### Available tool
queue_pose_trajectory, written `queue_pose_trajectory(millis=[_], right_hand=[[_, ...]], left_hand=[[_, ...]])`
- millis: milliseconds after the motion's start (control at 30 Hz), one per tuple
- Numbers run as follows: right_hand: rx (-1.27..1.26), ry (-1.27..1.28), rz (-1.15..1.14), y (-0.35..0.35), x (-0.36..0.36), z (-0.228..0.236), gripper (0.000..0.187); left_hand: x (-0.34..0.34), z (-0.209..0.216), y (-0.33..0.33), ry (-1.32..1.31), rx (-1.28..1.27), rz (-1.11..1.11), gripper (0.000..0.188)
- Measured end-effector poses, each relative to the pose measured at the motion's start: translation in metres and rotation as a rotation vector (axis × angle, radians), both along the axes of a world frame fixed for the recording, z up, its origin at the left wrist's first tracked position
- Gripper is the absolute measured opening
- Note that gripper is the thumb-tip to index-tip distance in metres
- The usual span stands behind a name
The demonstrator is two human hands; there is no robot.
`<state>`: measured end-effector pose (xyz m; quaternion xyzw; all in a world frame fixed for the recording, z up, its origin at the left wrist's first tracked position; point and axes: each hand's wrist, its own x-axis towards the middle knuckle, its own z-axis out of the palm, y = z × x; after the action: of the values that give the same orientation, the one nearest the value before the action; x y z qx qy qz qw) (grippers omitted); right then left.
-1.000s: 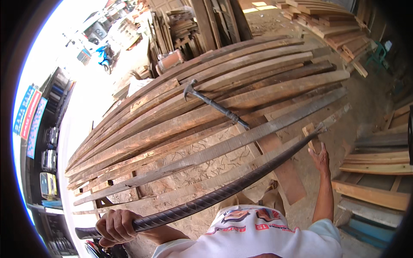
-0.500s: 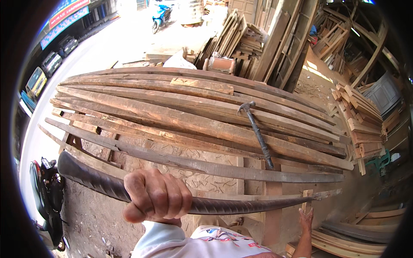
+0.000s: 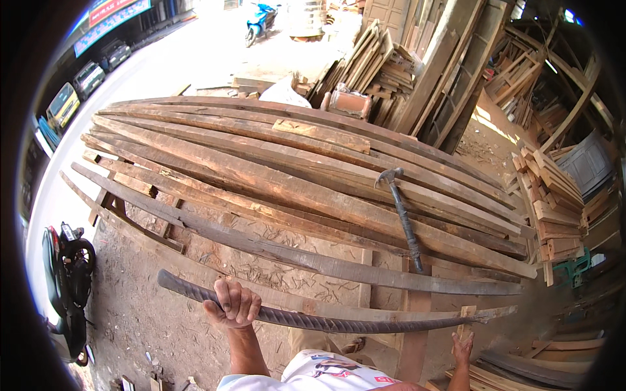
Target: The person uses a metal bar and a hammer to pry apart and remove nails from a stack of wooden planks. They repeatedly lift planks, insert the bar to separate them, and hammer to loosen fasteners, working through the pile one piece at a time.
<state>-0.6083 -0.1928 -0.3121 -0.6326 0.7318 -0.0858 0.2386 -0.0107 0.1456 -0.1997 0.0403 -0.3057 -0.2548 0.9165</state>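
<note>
My left hand (image 3: pixel 233 304) is wrapped around a dark ribbed steel bar (image 3: pixel 352 324), near the bar's left end. The bar runs across in front of me to the right, and its far tip lies by the end of a long plank (image 3: pixel 417 315). There my right hand (image 3: pixel 462 347) closes on the lower end of a small wooden block (image 3: pixel 467 314) standing against the bar and plank. Exactly how the tip meets the wood is too small to tell. A claw hammer (image 3: pixel 405 225) with a dark wrapped handle lies across the timbers ahead, touched by neither hand.
Long rough timbers (image 3: pixel 274 176) lie side by side ahead. Stacked short boards (image 3: pixel 554 202) stand at the right, with more planks (image 3: pixel 508 375) below. A parked black motorbike (image 3: pixel 68 287) is at the left. Bent nails and wood scraps litter the dirt floor (image 3: pixel 156 313).
My left hand has moved lower and away from the camera, with the bar's left end shifting right and down. The right hand stays at the wooden block. The whole view has shifted slightly.
</note>
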Motion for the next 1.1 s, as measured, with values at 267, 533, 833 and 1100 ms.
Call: queue_pose_trajectory(millis=[267, 533, 833, 1100], right_hand=[[-0.024, -0.084, 0.030, -0.005, 0.007, 0.007, 0.097], [0.038, -0.019, -0.021, 0.006, 0.025, 0.025, 0.099], [0.057, -0.129, -0.005, -0.003, 0.003, 0.009, 0.093], [0.174, 0.014, 0.010, -0.019, -0.002, 0.027, 0.103]], left_hand=[[-0.043, 0.080, -0.023, 0.330, 0.237, 0.320, 0.041], [-0.044, -0.103, 0.049, 0.718, 0.254, 0.368, 0.043], [-0.051, -0.146, 0.074, 0.653, 0.276, 0.226, 0.039], [-0.033, -0.129, 0.090, 0.659, 0.367, 0.261, 0.039]])
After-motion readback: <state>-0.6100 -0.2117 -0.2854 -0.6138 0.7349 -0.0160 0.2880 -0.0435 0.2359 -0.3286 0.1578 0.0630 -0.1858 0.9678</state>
